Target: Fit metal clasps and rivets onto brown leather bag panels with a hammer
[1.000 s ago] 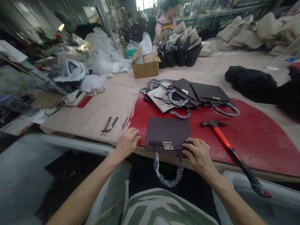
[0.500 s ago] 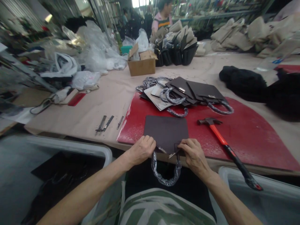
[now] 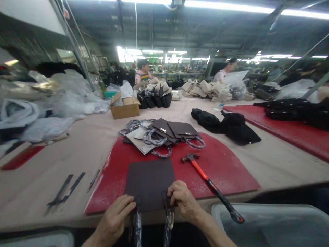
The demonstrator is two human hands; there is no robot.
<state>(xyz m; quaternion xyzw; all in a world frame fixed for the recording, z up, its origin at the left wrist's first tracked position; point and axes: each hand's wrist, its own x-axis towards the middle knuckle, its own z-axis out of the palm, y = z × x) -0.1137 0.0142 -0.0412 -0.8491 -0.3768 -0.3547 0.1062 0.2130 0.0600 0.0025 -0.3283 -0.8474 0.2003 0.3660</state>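
A dark brown bag panel point(image 3: 150, 180) lies flat at the front of the red board point(image 3: 218, 164). Its plastic-wrapped handle point(image 3: 138, 224) hangs over the table's front edge. At the panel's lower left corner, my left hand point(image 3: 115, 216) is closed, fingers together, beside one handle end. My right hand point(image 3: 183, 200) pinches the lower right corner by the other handle end, its fingertips curled. Metal hardware shows dimly below that corner. Right of the panel rests a claw hammer point(image 3: 203, 175) with a red and black grip, overhanging the edge.
Behind the panel is a pile of brown bag panels point(image 3: 164, 132) with wrapped handles. Metal punch tools point(image 3: 66, 188) lie at left. Farther back are a cardboard box point(image 3: 125, 109), black bags point(image 3: 154, 99) and black cloth point(image 3: 228, 125). A plastic bin point(image 3: 272, 223) stands below the right edge.
My view has tilted up and turned right, so the scene sits lower and farther left. Both hands remain at the panel's lower corners; the handle hangs mostly below view.
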